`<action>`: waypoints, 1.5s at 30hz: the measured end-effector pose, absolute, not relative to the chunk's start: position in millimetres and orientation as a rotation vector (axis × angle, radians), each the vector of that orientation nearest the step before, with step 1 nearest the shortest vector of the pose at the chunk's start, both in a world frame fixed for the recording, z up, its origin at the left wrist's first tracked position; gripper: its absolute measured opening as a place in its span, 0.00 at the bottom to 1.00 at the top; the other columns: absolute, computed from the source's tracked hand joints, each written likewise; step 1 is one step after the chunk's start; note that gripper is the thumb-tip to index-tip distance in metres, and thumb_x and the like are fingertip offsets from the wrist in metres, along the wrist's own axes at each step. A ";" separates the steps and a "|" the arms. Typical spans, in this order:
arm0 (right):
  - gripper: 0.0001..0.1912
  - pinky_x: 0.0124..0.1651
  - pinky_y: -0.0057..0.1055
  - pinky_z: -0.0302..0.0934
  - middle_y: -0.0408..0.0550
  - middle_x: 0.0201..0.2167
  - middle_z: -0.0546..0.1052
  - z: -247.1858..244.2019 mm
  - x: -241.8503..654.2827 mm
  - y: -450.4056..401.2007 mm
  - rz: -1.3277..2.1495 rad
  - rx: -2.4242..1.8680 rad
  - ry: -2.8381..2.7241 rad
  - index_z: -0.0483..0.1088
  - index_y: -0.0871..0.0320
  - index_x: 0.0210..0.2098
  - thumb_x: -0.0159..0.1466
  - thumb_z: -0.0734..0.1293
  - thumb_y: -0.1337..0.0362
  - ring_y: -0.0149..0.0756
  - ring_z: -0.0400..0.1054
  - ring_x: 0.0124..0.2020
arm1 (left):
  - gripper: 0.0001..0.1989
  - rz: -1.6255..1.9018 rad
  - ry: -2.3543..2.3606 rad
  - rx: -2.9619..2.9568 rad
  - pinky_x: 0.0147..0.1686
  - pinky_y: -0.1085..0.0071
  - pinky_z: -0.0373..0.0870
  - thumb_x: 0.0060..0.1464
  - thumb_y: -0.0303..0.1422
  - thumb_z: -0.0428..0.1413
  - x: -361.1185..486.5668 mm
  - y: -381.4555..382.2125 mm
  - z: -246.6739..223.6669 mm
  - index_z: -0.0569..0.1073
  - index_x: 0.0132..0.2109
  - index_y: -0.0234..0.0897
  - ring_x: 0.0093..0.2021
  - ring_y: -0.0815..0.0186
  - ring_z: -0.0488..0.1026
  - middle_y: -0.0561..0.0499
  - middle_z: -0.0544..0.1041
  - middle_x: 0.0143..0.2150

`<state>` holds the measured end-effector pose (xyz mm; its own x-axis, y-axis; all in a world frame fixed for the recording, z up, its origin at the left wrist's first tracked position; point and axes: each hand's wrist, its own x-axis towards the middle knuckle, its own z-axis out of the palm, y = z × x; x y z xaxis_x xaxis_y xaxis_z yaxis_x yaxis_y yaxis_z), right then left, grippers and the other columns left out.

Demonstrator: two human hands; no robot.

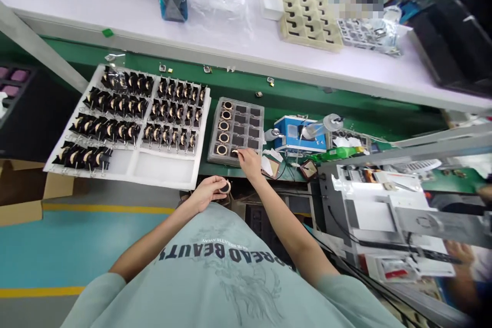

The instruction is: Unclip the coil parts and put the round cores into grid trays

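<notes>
The left hand (210,192) pinches a round part (224,187) by its edge, just nearside of a clear tray (211,156) — probably to spare its dark face, ringed in pale tan. The right hand (249,163) reaches into the tray's near end, its grip unclear; left, a white foam tray (165,168) keeps black pieces (107,129) apart, presumably against knocks.

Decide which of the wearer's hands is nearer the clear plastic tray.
Right. The right hand is at the near edge of the tray; the left hand, holding a round part, is off it, toward the shirt.
</notes>
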<state>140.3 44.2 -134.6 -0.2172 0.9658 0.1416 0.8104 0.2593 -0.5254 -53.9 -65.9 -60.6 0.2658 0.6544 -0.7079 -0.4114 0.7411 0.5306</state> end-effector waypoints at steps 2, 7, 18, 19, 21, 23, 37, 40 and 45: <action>0.17 0.57 0.40 0.63 0.57 0.45 0.79 -138.9 142.2 35.5 0.457 -1.589 -2.108 0.78 0.58 0.46 0.72 0.57 0.62 0.43 0.72 0.49 | 0.08 0.748 1.133 0.292 0.35 0.74 0.71 0.50 0.31 0.67 -55.5 -63.9 -57.3 0.76 0.34 0.34 0.35 0.68 0.75 0.46 0.78 0.38; 0.18 0.58 0.44 0.65 0.56 0.51 0.78 -140.8 147.7 16.2 0.468 -1.480 -2.131 0.78 0.54 0.49 0.72 0.58 0.59 0.45 0.71 0.50 | 0.09 0.737 1.155 0.345 0.31 0.77 0.64 0.48 0.32 0.68 -55.0 -60.2 -53.6 0.77 0.34 0.34 0.35 0.69 0.74 0.47 0.79 0.37; 0.14 0.57 0.48 0.62 0.58 0.43 0.77 -121.5 123.1 32.3 0.501 -1.759 -1.968 0.80 0.59 0.42 0.66 0.62 0.65 0.49 0.68 0.49 | 0.11 0.953 1.053 0.096 0.43 0.68 0.74 0.48 0.21 0.66 -54.9 -51.9 -50.8 0.71 0.33 0.34 0.37 0.65 0.78 0.47 0.79 0.37; 0.14 0.57 0.49 0.62 0.58 0.43 0.77 -116.1 122.9 31.4 0.516 -1.775 -1.929 0.79 0.59 0.43 0.66 0.62 0.65 0.49 0.68 0.49 | 0.11 0.972 1.057 0.092 0.44 0.68 0.73 0.48 0.21 0.66 -55.7 -50.4 -50.3 0.71 0.33 0.34 0.38 0.65 0.79 0.47 0.79 0.37; 0.17 0.57 0.49 0.62 0.58 0.45 0.77 -101.7 124.3 22.8 0.519 -1.717 -1.888 0.77 0.59 0.50 0.67 0.62 0.63 0.49 0.68 0.50 | 0.11 0.996 1.085 0.090 0.44 0.69 0.72 0.47 0.22 0.66 -56.5 -46.4 -50.2 0.71 0.34 0.35 0.38 0.65 0.78 0.48 0.80 0.36; 0.20 0.59 0.47 0.62 0.58 0.51 0.75 -85.3 126.3 6.6 0.536 -1.540 -1.984 0.72 0.57 0.57 0.68 0.63 0.60 0.49 0.67 0.54 | 0.11 1.015 1.103 0.079 0.42 0.71 0.71 0.46 0.24 0.67 -54.5 -41.9 -51.4 0.72 0.34 0.35 0.36 0.67 0.77 0.49 0.80 0.35; 0.18 0.48 0.45 0.67 0.57 0.42 0.81 -95.9 143.2 30.7 0.425 -1.542 -1.955 0.78 0.57 0.45 0.68 0.60 0.57 0.48 0.73 0.42 | 0.08 1.136 1.559 0.853 0.51 0.64 0.65 0.51 0.28 0.64 -149.5 -42.0 -18.9 0.76 0.39 0.36 0.48 0.58 0.73 0.43 0.78 0.45; 0.18 0.48 0.43 0.66 0.58 0.40 0.80 -104.9 143.2 56.4 0.433 -1.597 -1.852 0.78 0.60 0.41 0.67 0.60 0.58 0.46 0.73 0.42 | 0.13 0.963 2.340 1.230 0.58 0.54 0.57 0.52 0.29 0.62 -238.5 -54.2 -12.3 0.74 0.46 0.35 0.59 0.47 0.64 0.37 0.73 0.55; 0.17 0.48 0.40 0.66 0.58 0.38 0.79 -123.7 138.2 82.2 0.379 -1.681 -1.863 0.78 0.62 0.42 0.66 0.60 0.61 0.44 0.72 0.39 | 0.15 0.442 2.871 1.264 0.52 0.49 0.59 0.54 0.33 0.58 -308.4 -70.9 -22.8 0.72 0.49 0.32 0.58 0.41 0.62 0.32 0.68 0.58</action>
